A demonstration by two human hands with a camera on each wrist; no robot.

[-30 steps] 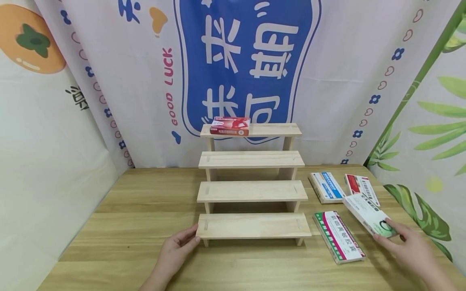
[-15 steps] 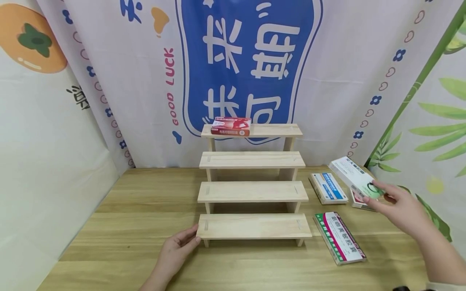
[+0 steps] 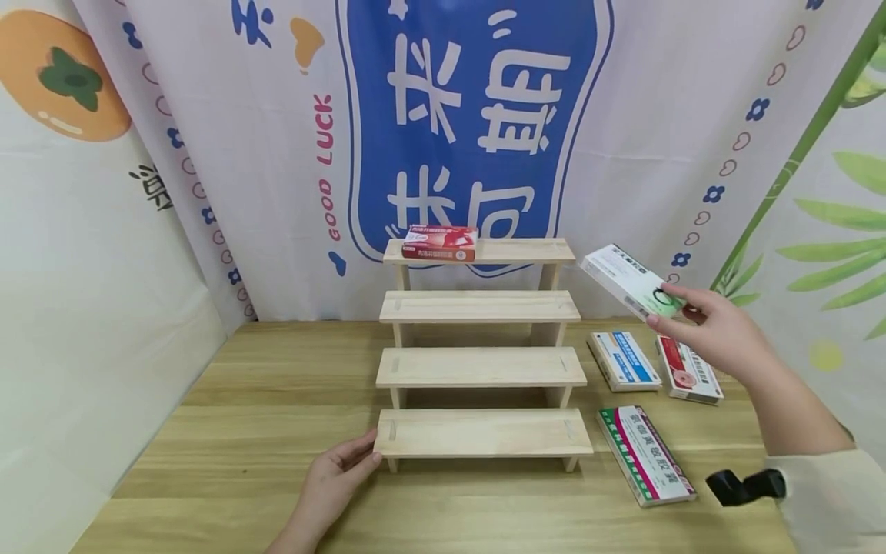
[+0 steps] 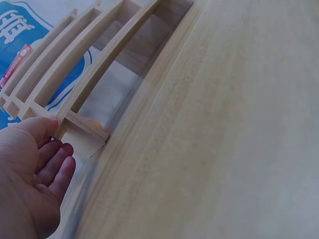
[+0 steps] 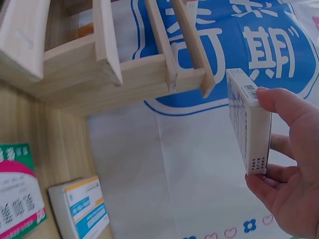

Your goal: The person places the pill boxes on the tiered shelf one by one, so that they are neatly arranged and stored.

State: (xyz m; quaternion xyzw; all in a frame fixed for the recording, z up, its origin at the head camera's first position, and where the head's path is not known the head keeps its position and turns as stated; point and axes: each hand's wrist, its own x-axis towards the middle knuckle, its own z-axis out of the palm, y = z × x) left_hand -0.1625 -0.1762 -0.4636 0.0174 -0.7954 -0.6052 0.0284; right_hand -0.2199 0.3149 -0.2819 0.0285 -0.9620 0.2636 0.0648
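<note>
A white and green medicine box point(image 3: 631, 280) is pinched by my right hand point(image 3: 713, 327), thumb on one edge and fingers on the other. It hangs in the air right of the top step, tilted. The right wrist view shows the same box point(image 5: 249, 119) apart from the wooden steps. My left hand point(image 3: 339, 469) grips the left end of the lowest step of the wooden stepped shelf point(image 3: 481, 435). Seen from the left wrist, the thumb of that hand point(image 4: 30, 169) lies on the step's corner with the fingers curled below. A red medicine box point(image 3: 440, 243) lies on the top step, left of its middle.
On the wood-grain table point(image 3: 242, 431), right of the shelf, lie a blue and white box point(image 3: 625, 360), a red and white box point(image 3: 690, 371) and a green, white and magenta box point(image 3: 647, 455). A printed curtain point(image 3: 637, 154) hangs behind the shelf.
My right hand has lifted the white and green box off the table area and carried it up and left toward the top step. The left hand stays at the lowest step.
</note>
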